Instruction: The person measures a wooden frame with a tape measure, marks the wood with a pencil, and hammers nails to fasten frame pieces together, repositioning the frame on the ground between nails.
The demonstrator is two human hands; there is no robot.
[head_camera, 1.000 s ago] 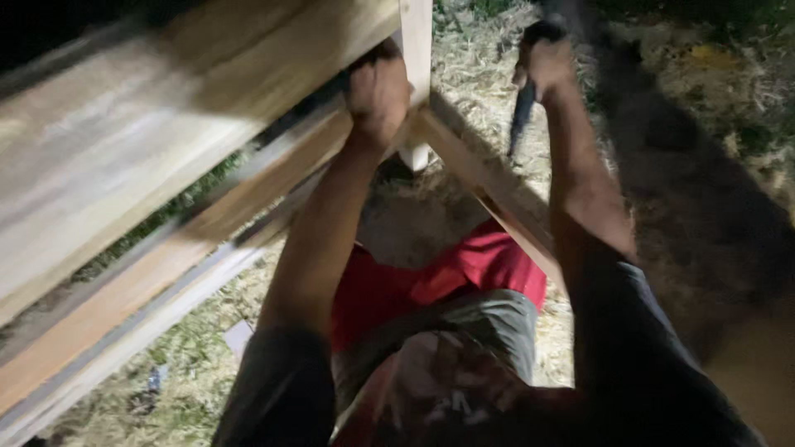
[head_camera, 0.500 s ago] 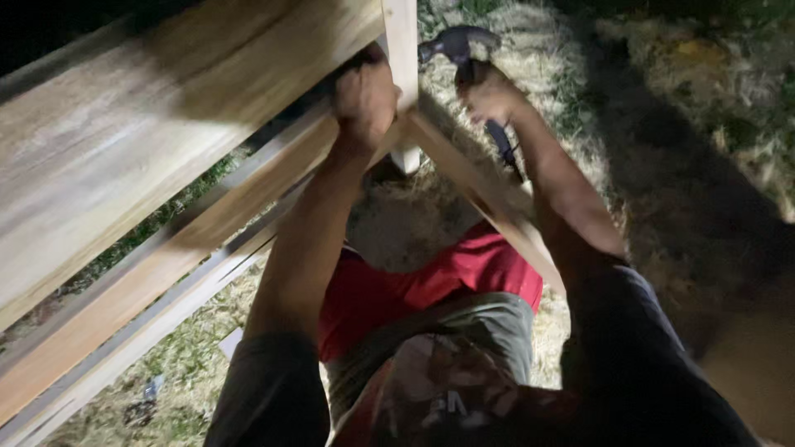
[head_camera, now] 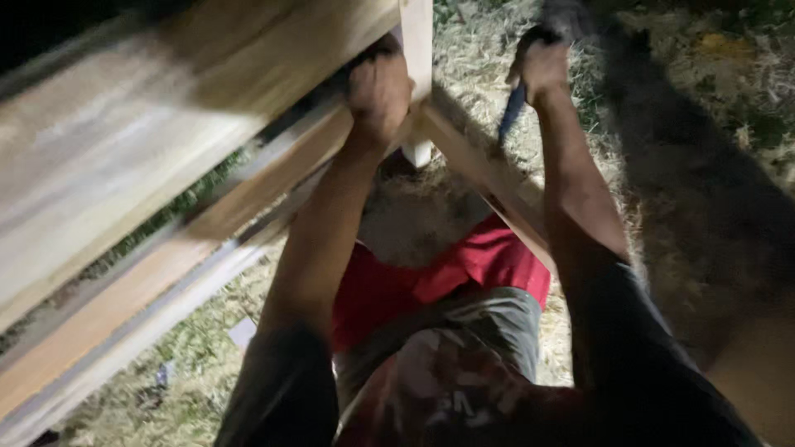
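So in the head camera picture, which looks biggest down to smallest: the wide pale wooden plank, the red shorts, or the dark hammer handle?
1. Wide pale wooden plank, though it is nearest the camera.
2. Red shorts.
3. Dark hammer handle, in the right hand.

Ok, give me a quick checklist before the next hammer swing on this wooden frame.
1. Right hand gripping the hammer handle: ok.
2. Hammer head in sight: cannot tell, blurred at the top edge.
3. Left hand steadying the wooden beam: ok.
4. Left fingers away from the strike spot: cannot tell.
5. Nail in place: cannot tell, none visible.
6. Lighting on the slanted board: ok.
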